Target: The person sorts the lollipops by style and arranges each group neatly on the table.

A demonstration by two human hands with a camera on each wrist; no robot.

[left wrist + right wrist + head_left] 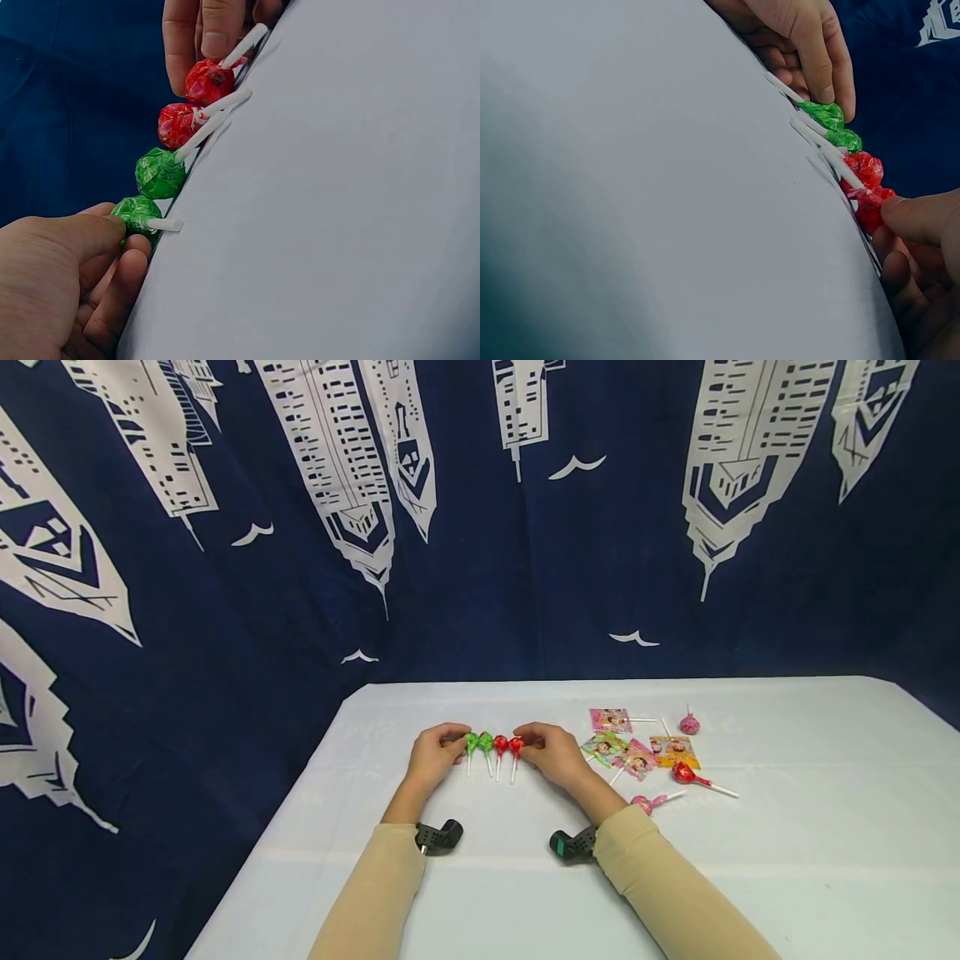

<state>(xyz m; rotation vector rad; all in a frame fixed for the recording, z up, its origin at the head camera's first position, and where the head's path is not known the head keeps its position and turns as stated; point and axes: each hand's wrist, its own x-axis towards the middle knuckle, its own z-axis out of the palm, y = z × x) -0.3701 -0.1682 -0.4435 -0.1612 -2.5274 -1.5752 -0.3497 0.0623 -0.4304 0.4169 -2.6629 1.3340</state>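
Two green lollipops and two red lollipops stand in a row on the white table, heads away from me and sticks toward me. My left hand (432, 755) pinches the head of the outer green lollipop (135, 214) between thumb and fingers. Beside it lies the inner green lollipop (160, 174), then the inner red lollipop (178, 125). At the other end, my right hand (553, 752) has its thumb and fingers on the head of the outer red lollipop (871, 211). The heads sit close together in the row, and the white sticks slant at different angles.
Right of my right hand lie several flat wrapped lollipops, among them a pink one (611, 720), a green one (604, 747) and an orange one (675, 751). A round pink lollipop (689, 724), a red lollipop (683, 773) and another pink lollipop (643, 803) lie around them.
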